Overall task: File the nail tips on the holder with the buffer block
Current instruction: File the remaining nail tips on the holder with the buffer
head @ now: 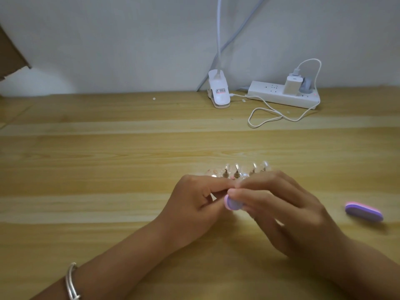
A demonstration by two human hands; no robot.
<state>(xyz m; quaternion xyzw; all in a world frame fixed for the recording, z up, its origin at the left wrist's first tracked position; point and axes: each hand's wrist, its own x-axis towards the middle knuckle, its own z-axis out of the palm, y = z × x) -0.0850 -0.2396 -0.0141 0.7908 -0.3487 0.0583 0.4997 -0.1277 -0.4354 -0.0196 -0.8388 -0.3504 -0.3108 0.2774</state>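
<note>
The buffer block (233, 204) was gripped by the fingers of the right hand (287, 213) — just by the holder (238, 172). The fingers of the left hand (194, 204) pinched something small — I could not tell what.

Most of the buffer block (233, 205) out of sight inside blurred fingers (256, 194).

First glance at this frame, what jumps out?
Both hands meet at the middle of the table: the right hand grips a small pink-and-purple buffer block, and the left hand pinches beside it, at what I cannot tell. Just behind them stands the clear nail tip holder. A second buffer lies at the right; a white power strip and clip lamp sit by the wall.
</note>
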